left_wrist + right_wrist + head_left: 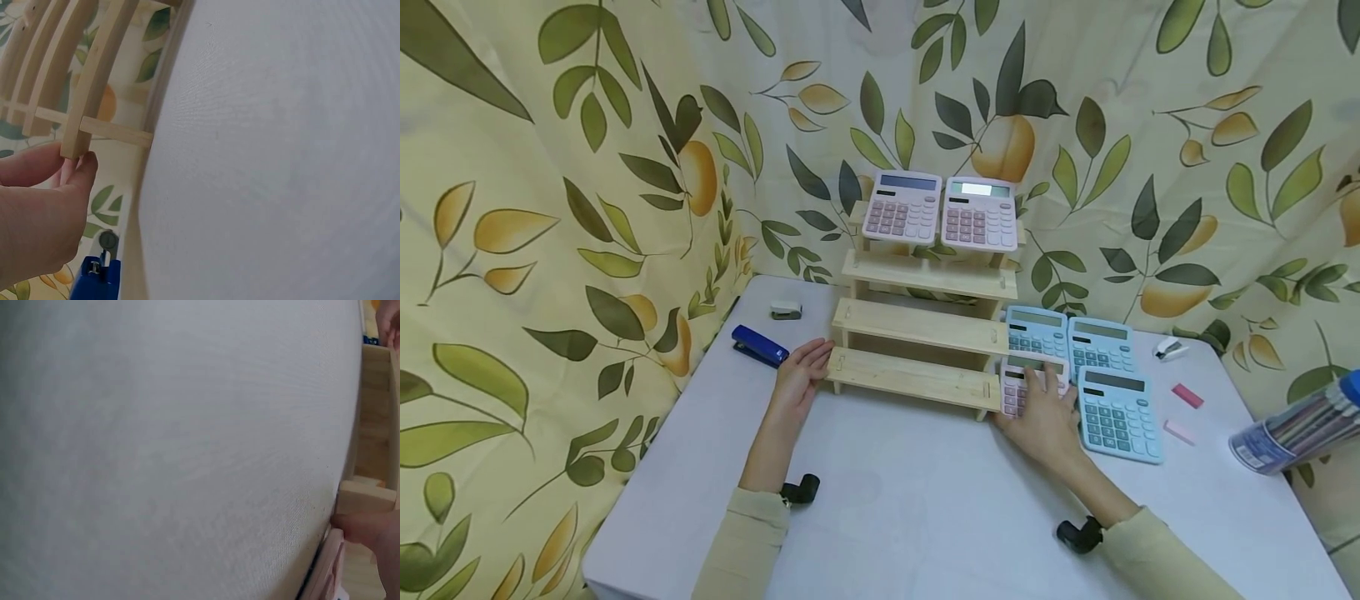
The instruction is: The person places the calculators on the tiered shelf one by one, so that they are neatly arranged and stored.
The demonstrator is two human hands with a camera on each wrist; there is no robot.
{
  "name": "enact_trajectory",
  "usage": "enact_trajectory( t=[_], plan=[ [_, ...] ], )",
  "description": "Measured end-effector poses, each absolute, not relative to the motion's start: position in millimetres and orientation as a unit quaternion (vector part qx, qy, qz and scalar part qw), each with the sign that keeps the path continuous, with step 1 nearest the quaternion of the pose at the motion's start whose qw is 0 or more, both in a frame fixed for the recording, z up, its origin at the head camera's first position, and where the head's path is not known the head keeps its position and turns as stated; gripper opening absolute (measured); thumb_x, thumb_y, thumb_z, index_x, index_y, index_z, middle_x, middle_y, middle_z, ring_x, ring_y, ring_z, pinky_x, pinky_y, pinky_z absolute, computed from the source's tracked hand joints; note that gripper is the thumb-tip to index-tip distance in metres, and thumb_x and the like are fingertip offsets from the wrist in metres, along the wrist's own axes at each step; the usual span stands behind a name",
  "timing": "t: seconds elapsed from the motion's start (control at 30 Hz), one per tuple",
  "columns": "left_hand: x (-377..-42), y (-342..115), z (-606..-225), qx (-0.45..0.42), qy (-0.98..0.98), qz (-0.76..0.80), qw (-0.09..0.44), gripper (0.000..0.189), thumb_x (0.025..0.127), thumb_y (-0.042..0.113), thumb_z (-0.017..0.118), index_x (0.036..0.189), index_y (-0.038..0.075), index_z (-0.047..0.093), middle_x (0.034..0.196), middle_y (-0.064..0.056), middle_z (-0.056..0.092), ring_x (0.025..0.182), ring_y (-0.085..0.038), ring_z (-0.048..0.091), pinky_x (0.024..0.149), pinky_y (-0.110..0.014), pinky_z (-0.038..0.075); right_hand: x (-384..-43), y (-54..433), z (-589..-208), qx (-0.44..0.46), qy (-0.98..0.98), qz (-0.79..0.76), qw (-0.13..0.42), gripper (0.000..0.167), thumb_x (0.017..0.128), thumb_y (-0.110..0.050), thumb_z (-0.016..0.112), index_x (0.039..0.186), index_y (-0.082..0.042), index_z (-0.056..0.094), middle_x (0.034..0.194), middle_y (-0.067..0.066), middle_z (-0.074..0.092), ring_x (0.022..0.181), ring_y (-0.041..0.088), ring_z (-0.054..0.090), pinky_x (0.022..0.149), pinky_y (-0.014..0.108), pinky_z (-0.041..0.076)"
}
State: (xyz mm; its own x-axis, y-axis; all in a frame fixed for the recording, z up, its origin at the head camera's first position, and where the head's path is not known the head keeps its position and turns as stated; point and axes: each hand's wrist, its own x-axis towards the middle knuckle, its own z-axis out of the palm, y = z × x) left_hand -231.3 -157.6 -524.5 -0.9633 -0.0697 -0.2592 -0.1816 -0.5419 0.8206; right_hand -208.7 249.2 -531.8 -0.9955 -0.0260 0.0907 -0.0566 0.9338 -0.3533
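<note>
A light wooden stepped shelf (917, 379) stands on the table. My left hand (801, 375) is at the left end of its lowest board; in the left wrist view, the thumb and fingers (84, 175) pinch that board end (76, 147). To the right of the shelf, my right hand (1045, 421) grips a pink calculator (1013, 392) lying on the table, its fingers over the keys. The right wrist view has the thumb at the calculator's edge (328, 562), close against the shelf's end. Two pink calculators (901, 208) lean side by side on the top step.
Several blue calculators (1120, 417) lie right of the shelf. Farther right are a white stapler (1170, 348), two pink erasers (1187, 396) and a tub of pencils (1273, 446). A blue stapler (760, 346) and a small stapler (786, 311) lie at left. A patterned curtain hangs behind.
</note>
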Motion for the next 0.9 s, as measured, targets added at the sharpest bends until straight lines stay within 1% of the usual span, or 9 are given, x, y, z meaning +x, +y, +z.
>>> enact_trajectory(
  t=[0.3, 0.53, 0.73, 0.9],
  plan=[
    [-232.7, -158.5, -526.3, -0.122, 0.476, 0.871, 0.022, 0.068, 0.09, -0.027, 0.042, 0.155, -0.008, 0.037, 0.155, -0.025, 0.048, 0.146, -0.031, 0.045, 0.118, -0.033, 0.041, -209.3, 246.7, -531.6, 0.034, -0.981, 0.182, 0.05, 0.103, 0.081, -0.044, 0.084, 0.156, 0.006, 0.034, 0.164, 0.037, 0.016, 0.132, 0.083, 0.014, 0.089, 0.097, 0.021],
    [-232.1, -157.9, -526.4, -0.12, 0.477, 0.87, 0.022, 0.068, 0.09, -0.027, 0.042, 0.154, -0.008, 0.038, 0.155, -0.025, 0.048, 0.146, -0.031, 0.045, 0.118, -0.034, 0.041, -209.1, 245.3, -533.0, 0.033, -0.98, 0.187, 0.063, 0.102, 0.079, -0.04, 0.085, 0.156, 0.005, 0.034, 0.163, 0.038, 0.018, 0.131, 0.083, 0.017, 0.089, 0.097, 0.023],
    [-231.6, -157.1, -526.1, -0.121, 0.477, 0.87, 0.026, 0.068, 0.089, -0.027, 0.043, 0.155, -0.007, 0.038, 0.155, -0.024, 0.049, 0.146, -0.031, 0.045, 0.119, -0.034, 0.04, -208.5, 245.9, -533.3, 0.033, -0.98, 0.183, 0.07, 0.103, 0.08, -0.04, 0.084, 0.155, 0.007, 0.034, 0.162, 0.039, 0.019, 0.13, 0.082, 0.019, 0.087, 0.098, 0.023],
    [-231.7, -156.9, -527.2, -0.121, 0.476, 0.871, 0.027, 0.069, 0.089, -0.026, 0.043, 0.155, -0.006, 0.039, 0.155, -0.023, 0.049, 0.146, -0.03, 0.046, 0.118, -0.032, 0.041, -207.4, 246.4, -532.1, 0.031, -0.979, 0.186, 0.072, 0.102, 0.08, -0.04, 0.084, 0.156, 0.007, 0.034, 0.162, 0.039, 0.018, 0.131, 0.082, 0.019, 0.088, 0.098, 0.023]
  ],
)
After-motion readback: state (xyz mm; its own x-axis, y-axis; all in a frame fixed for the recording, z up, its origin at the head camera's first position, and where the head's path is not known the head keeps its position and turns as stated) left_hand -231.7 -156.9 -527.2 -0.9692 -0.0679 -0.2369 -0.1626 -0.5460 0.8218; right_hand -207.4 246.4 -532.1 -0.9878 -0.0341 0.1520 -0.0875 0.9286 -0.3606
